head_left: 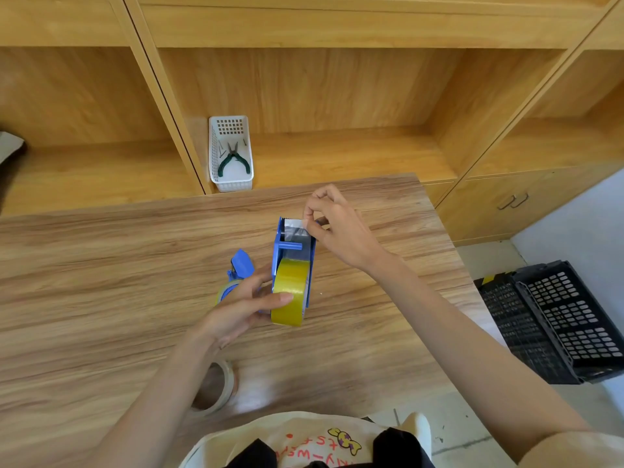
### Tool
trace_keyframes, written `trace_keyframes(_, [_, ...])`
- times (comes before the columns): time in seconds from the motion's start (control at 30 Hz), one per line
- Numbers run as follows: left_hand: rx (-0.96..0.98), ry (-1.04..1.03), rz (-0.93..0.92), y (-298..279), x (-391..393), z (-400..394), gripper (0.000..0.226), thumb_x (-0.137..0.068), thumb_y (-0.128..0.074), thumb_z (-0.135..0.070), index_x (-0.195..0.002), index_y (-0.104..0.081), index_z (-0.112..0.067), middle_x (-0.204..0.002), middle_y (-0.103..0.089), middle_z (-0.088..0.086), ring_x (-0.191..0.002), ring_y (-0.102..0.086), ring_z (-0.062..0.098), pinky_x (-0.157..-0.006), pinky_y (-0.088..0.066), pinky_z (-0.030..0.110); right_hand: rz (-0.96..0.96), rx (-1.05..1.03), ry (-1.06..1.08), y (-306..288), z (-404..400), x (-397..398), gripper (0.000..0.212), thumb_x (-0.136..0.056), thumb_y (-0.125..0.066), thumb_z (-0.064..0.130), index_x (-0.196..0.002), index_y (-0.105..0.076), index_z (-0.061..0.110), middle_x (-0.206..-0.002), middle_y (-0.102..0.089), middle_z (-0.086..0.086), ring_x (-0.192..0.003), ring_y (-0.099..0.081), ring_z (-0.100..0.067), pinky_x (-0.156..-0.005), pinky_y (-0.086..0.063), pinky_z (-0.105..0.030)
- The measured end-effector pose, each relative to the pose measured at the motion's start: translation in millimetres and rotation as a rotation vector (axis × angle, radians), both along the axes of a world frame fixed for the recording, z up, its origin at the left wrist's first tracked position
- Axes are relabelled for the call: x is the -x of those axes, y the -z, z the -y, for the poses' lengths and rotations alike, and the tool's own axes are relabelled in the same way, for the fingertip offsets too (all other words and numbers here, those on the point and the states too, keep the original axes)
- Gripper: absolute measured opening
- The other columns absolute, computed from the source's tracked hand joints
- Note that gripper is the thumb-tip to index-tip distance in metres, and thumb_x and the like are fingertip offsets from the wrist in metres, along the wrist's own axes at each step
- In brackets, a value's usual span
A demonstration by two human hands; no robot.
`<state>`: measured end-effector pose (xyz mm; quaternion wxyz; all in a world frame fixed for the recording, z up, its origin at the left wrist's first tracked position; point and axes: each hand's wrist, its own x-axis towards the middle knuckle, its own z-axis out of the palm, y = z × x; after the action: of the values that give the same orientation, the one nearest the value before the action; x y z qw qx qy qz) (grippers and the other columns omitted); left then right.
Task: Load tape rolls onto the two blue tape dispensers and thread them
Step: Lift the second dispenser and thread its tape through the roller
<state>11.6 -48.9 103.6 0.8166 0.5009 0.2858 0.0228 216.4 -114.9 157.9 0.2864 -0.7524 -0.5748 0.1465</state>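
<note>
A: Item one, blue tape dispenser (293,255): where is it sitting, and who is holding it?

B: It is standing near the middle of the table (101,282), with a yellowish tape roll (291,292) already mounted. The left hand (243,309) is gripping the roll and frame from the left side, thumb lying across the roll's face, probably steadying it against the pull.

A: And the right hand (337,228)?

B: Its fingers (309,211) are pinching the clear tape end (295,231) at the dispenser's far end, just by the cutter, apparently drawing it through. Threading on this unit is looking nearly done.

A: Item two, the second dispenser?

B: The second blue dispenser (241,263) is lying just left of the first, partly hidden behind the left hand. A roll seems to be on it; whether it is threaded, I cannot tell.

A: Surroundings?

B: A spare tape roll (224,386) is lying on the table near the person, under the left forearm. A white basket (231,153) holding green-handled pliers (234,160) is sitting on the shelf beyond the table. Black crates (553,319) are resting on the floor to the right. None of these is blocking the hands; only the second dispenser is crowding the left hand.
</note>
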Motion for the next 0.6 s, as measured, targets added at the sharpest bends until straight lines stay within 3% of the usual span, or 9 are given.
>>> trace_keyframes(0.07, [0.038, -0.004, -0.023, -1.3, -2.3, -0.9, 0.081, -0.053, -0.092, -0.041, -0.126, -0.061, -0.021, -0.114, -0.073, 0.002, -0.102, -0.071, 0.019, -0.073, -0.059, 0.032, 0.034, -0.002, 0.009, -0.8, -1.7, 2.7, 0.010, -0.096, -0.056, 0.015, -0.086, -0.053, 0.017, -0.110, -0.048, 0.001, -0.087, -0.063, -0.018, -0.068, -0.049, -0.037])
trace_keyframes(0.17, [0.165, -0.084, -0.090, -8.7, -12.0, 1.0, 0.050, -0.077, -0.071, -0.050, -0.121, -0.065, -0.026, -0.118, -0.073, 0.003, -0.106, -0.070, 0.019, -0.078, -0.058, 0.039, 0.126, -0.005, 0.007, -2.9, -3.9, 7.5, 0.008, -0.097, -0.053, 0.015, -0.089, -0.054, 0.015, -0.107, -0.050, 0.000, -0.076, -0.062, -0.020, -0.063, -0.041, -0.029])
trace_keyframes(0.3, [0.124, -0.179, -0.176, -13.4, -23.6, 6.0, 0.055, -0.078, -0.072, -0.052, -0.122, -0.065, -0.019, -0.119, -0.072, 0.009, -0.109, -0.069, 0.026, -0.084, -0.057, 0.041, 0.187, 0.008, -0.001, -2.9, -7.6, 11.3, 0.010, -0.097, -0.050, 0.016, -0.087, -0.053, 0.016, -0.105, -0.049, 0.001, -0.071, -0.055, -0.020, -0.066, -0.042, -0.036])
trace_keyframes(0.43, [0.146, -0.217, -0.139, -12.5, -20.8, 5.3, 0.054, -0.075, -0.073, -0.042, -0.121, -0.067, -0.014, -0.122, -0.070, 0.013, -0.110, -0.068, 0.028, -0.086, -0.057, 0.042, 0.154, 0.001, 0.051, -3.0, -10.2, 5.2, 0.011, -0.095, -0.051, 0.011, -0.085, -0.051, 0.014, -0.100, -0.050, -0.001, -0.065, -0.047, -0.011, -0.057, -0.032, -0.024])
trace_keyframes(0.6, [0.141, -0.113, -0.025, -7.3, -10.1, 6.7, 0.051, -0.077, -0.070, -0.031, -0.124, -0.064, -0.013, -0.118, -0.071, 0.011, -0.102, -0.069, 0.023, -0.081, -0.059, 0.040, 0.088, -0.007, 0.145, -1.5, -15.8, -4.9, 0.011, -0.096, -0.047, 0.012, -0.085, -0.050, 0.014, -0.093, -0.050, -0.005, -0.076, -0.052, -0.027, -0.063, -0.032, -0.032])
